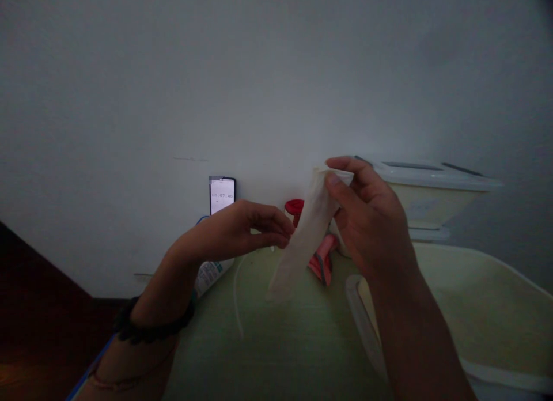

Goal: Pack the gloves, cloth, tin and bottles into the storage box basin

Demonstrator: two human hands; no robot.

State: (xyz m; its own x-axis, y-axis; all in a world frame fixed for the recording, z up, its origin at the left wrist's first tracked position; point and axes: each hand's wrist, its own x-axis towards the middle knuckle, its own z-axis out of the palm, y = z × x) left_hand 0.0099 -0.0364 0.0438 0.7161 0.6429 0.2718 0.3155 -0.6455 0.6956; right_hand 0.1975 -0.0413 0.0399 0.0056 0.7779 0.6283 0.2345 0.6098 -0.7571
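Note:
A limp, pale strip of thin white material (pixel 305 239), cloth or tissue, hangs at a slant above the table. My right hand (pixel 371 211) is closed on its upper end, the thumb in front and the fingers behind. At the strip's left edge, my left hand (pixel 254 231) has its thumb and fingertips drawn together in a pinch; the exact contact is partly hidden. Behind the strip lies a pink and grey cloth-like item (pixel 324 263). A red round-topped object (pixel 294 206) stands farther back, partly covered.
A phone (pixel 222 195) showing a timer leans against the wall. Below my left wrist lies a white tube-like container (pixel 212 277). A thin white cord (pixel 236 297) rests on the green table (pixel 276 355). At right are a lidded bin (pixel 432 199) and an open pale tub (pixel 479 248).

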